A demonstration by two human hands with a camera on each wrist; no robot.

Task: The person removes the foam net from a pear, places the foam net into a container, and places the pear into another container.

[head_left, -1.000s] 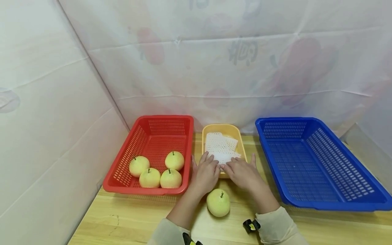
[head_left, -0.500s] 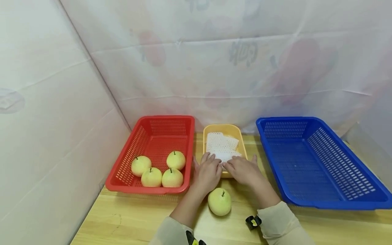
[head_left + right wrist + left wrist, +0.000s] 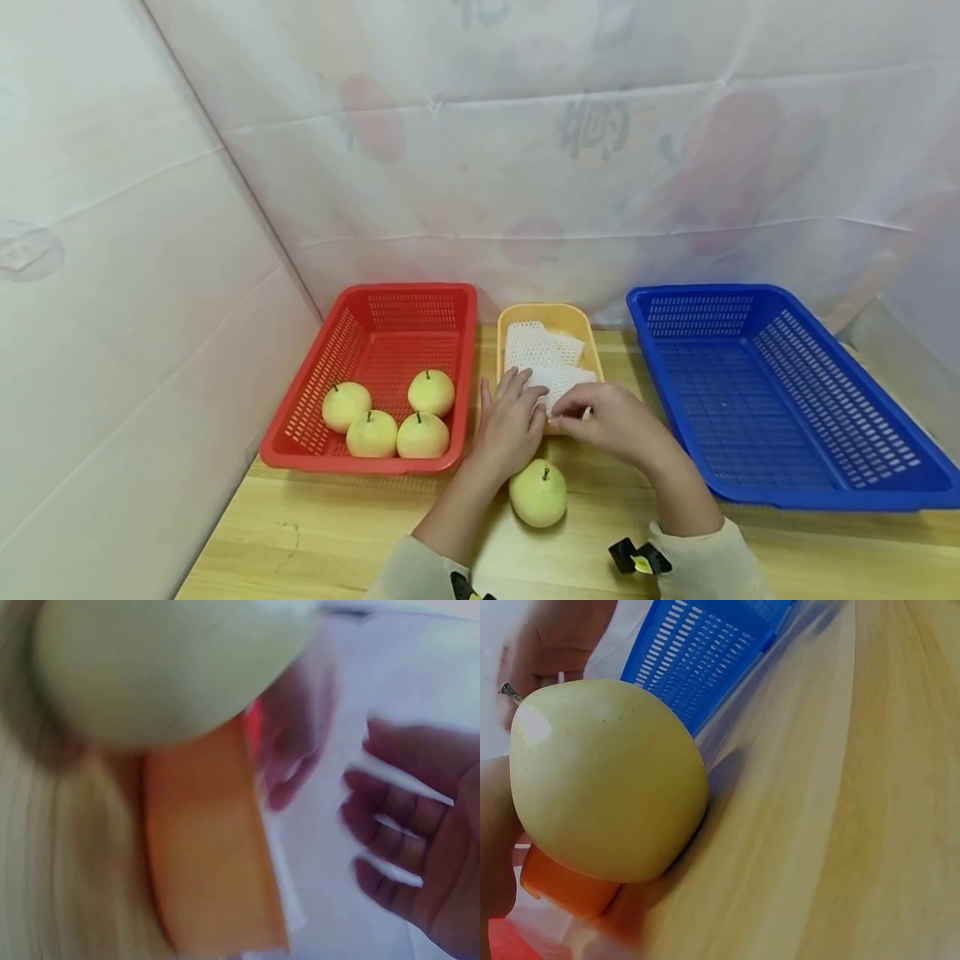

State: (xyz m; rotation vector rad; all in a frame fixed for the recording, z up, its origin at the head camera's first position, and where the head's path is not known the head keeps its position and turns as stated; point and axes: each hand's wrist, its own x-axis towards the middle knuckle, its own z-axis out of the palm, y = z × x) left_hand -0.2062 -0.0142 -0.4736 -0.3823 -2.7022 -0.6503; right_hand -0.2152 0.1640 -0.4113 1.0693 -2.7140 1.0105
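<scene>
White foam fruit nets lie flat in a small yellow tray at the middle of the table. My left hand rests at the tray's near left side, fingertips on the front net. Over the near right corner is my right hand, fingers loosely bent. The right wrist view, though blurred, shows nothing between the fingers of that right hand. A yellow pear stands stem up on the table between my forearms. This pear hides most of the tray in the left wrist view.
On the left, a red basket holds several pears. To the right stands a blue basket with slotted sides. A printed white cloth hangs behind the wooden table.
My right hand has lifted off the front net and drawn slightly right, its fingers now bent. More of that net shows. The left hand stays nearly in place with its fingers more spread.
</scene>
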